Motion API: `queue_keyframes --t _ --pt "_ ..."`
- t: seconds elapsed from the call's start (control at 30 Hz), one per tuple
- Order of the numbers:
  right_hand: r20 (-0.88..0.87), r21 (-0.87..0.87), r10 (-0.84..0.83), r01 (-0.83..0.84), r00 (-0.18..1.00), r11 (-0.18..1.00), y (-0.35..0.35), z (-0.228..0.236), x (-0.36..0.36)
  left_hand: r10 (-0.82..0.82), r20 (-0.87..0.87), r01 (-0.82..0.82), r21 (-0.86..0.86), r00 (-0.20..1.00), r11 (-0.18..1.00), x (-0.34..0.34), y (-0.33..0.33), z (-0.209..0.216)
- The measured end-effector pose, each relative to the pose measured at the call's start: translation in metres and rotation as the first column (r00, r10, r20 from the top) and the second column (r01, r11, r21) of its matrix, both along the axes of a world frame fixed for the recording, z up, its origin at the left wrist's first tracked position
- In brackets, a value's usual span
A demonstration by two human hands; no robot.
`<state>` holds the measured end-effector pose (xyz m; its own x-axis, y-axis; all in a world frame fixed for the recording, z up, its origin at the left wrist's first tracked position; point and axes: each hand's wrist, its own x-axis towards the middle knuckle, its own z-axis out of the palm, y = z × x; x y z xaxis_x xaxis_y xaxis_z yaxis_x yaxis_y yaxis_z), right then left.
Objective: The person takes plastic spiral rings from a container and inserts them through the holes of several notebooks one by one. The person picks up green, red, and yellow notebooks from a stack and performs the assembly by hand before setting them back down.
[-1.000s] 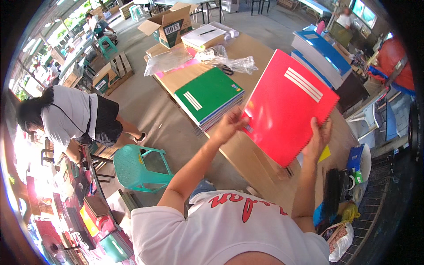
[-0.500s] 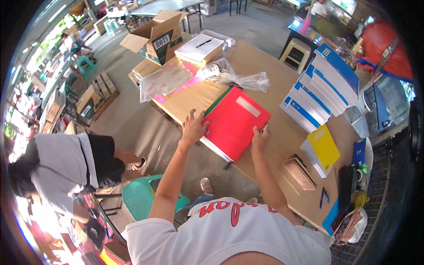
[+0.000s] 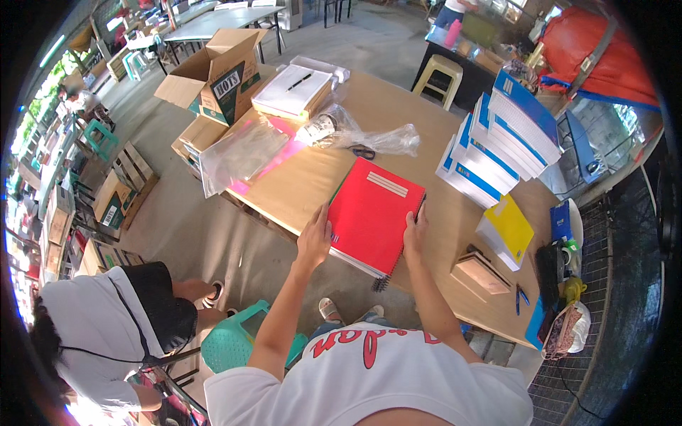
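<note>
A stack of red-covered spiral notebooks [image 3: 375, 220] lies between my two hands, overhanging the near edge of the brown table. Black coils run along its right side, and a pale label strip marks the top cover. My left hand [image 3: 314, 238] grips the left edge, thumb toward the cover. At the opposite, coiled edge, my right hand [image 3: 415, 233] closes on the stack. Just beyond it lie black-handled scissors [image 3: 363, 152] and crumpled clear plastic wrap [image 3: 380, 138].
Tall stacks of blue-and-white books [image 3: 497, 145] stand at the right, near a yellow-covered book stack [image 3: 506, 231], a wooden block [image 3: 483, 273] and pens [image 3: 521, 298]. An open carton [image 3: 220, 74] sits far left. A green stool [image 3: 238, 337] and another person [image 3: 106, 319] are at my left.
The red notebooks have come toward me, with both hands still on their sides. Scissors now show beyond them. The view has shifted, and the person at left has moved lower in it.
</note>
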<state>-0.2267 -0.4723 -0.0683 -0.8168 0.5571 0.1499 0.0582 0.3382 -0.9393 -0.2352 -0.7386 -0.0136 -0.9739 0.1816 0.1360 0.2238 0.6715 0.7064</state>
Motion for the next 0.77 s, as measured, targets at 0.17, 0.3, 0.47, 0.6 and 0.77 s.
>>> queue_keyframes --t 0.17,0.3,0.47,0.6,0.77 --pt "0.08 0.095 -0.038 0.03 0.996 0.995 -0.005 -0.008 -0.003 0.007 0.019 -0.007 0.004 1.0 1.0 0.003 -0.006 0.0" --pt "0.026 0.211 -0.064 0.057 0.998 0.976 0.015 -0.033 -0.003 -0.025 0.009 0.025 -0.021 1.0 0.999 0.001 0.006 -0.002" --pt "-0.244 0.031 -0.133 0.145 0.961 0.989 0.019 0.024 0.042 0.263 -0.352 -0.202 0.2 0.898 0.959 0.035 -0.013 0.002" --pt "0.252 0.032 0.648 -0.676 0.719 0.737 0.081 0.073 0.122 0.021 0.29 -0.09 0.227 0.957 0.97 0.113 -0.044 0.023" --pt "0.221 -0.649 0.964 -0.76 -0.148 0.032 0.183 -0.033 0.249 -0.631 0.47 0.537 0.333 0.617 0.775 0.196 0.115 -0.019"
